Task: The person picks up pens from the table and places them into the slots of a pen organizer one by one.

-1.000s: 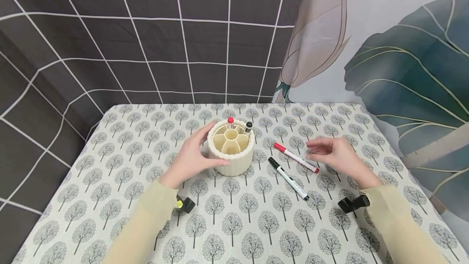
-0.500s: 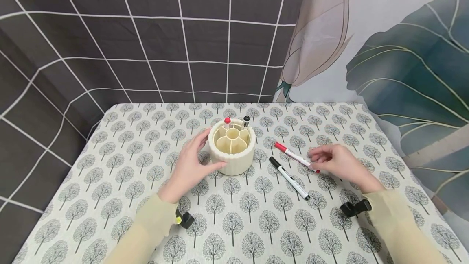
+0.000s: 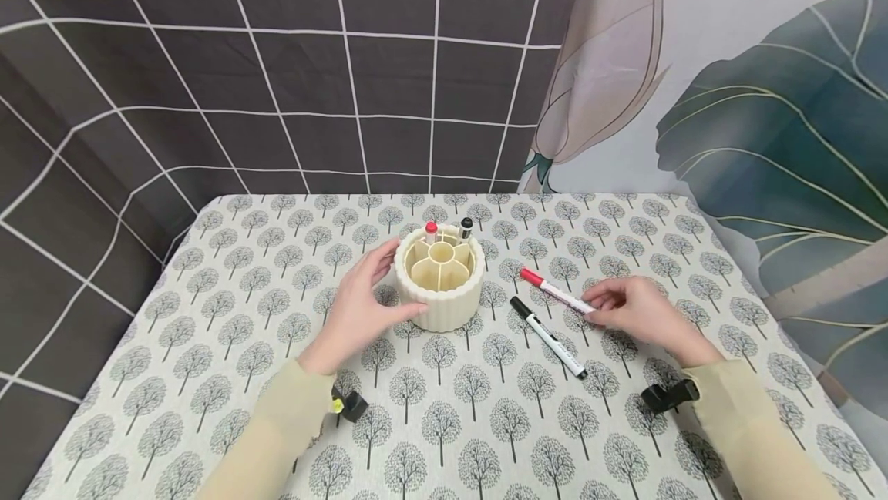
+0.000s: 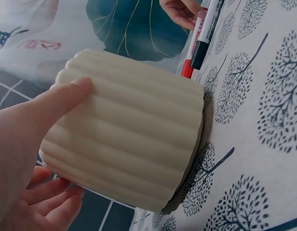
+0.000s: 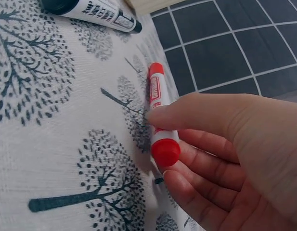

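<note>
1. Your left hand (image 3: 357,307) cups the ribbed side of the holder (image 3: 440,278): thumb on the near wall, fingers round the far side. Keep that light brace so the holder stays flat on the desk (image 3: 229,307) and cannot slide when a pen goes in.

2. Your right hand (image 3: 641,313) pinches the tail end of the red pen (image 3: 559,296), thumb on top and fingers beneath. The pen lies on the desk just right of the holder, cap end toward it. The grip looks far out on the barrel, so I judge the cap end may droop; shift the pinch nearer the middle as you lift.

3. The black pen (image 3: 547,337) lies close beside the red one, nearly parallel and not touching. Raise the red pen straight up so it does not roll its neighbour.

4. Turn the pen upright before bringing it over the rim; a slanted pen may catch on the dividers.

5. Two pens already stand in far compartments, a red-capped one (image 3: 431,231) and a black-capped one (image 3: 465,227). The near and side compartments look free; choose one on the right, so you need not reach across the standing pens.

6. Lower it until it bottoms out, then let go.
</note>
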A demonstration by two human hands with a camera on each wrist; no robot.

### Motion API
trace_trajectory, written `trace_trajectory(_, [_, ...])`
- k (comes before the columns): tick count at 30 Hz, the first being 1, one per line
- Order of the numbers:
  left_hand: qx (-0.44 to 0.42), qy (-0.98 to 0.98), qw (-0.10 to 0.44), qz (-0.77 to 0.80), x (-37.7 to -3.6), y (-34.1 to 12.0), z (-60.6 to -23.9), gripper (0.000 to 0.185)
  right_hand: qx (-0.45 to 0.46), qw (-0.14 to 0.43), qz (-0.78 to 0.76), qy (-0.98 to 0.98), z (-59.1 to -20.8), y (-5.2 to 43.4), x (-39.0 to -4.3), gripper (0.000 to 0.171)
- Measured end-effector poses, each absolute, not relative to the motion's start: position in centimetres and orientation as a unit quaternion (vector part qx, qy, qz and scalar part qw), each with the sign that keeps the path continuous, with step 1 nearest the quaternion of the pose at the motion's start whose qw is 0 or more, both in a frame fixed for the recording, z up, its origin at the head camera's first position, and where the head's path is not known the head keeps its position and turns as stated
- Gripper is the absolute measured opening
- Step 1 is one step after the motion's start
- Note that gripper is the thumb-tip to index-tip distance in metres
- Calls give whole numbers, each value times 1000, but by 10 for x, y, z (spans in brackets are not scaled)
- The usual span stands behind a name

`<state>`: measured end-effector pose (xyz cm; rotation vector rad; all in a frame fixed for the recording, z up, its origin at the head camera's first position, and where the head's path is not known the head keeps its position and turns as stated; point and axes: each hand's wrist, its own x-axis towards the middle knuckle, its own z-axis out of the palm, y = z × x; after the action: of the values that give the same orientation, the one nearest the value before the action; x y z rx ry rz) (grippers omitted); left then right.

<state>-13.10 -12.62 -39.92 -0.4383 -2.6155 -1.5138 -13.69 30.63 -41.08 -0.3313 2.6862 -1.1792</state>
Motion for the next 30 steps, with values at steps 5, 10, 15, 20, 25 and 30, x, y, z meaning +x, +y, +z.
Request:
trace_trajectory(5, [-160,-849,28,-503,-139,-124,-399,114,-105,67,-406,905,-406,308,-138,28])
trace_trajectory(10, [-172,-850,21,-497,-144,-123,-398,120,-106,11,-389,915,-399,308,-140,25])
trace_trajectory(15, [-175,-849,12,-498,-147,-123,-398,122,-81,-26,-404,911,-387,308,-142,22])
trace_trajectory(20, [-177,-844,9,-506,-149,-123,-400,121,-65,-59,-430,898,-364,309,-147,25])
trace_trajectory(25, [-176,-840,2,-513,-151,-124,-400,122,-55,-87,-449,888,-338,308,-154,25])
trace_trajectory(30, [-178,-839,1,-515,-152,-125,-399,121,-50,-121,-458,879,-307,298,-156,27])
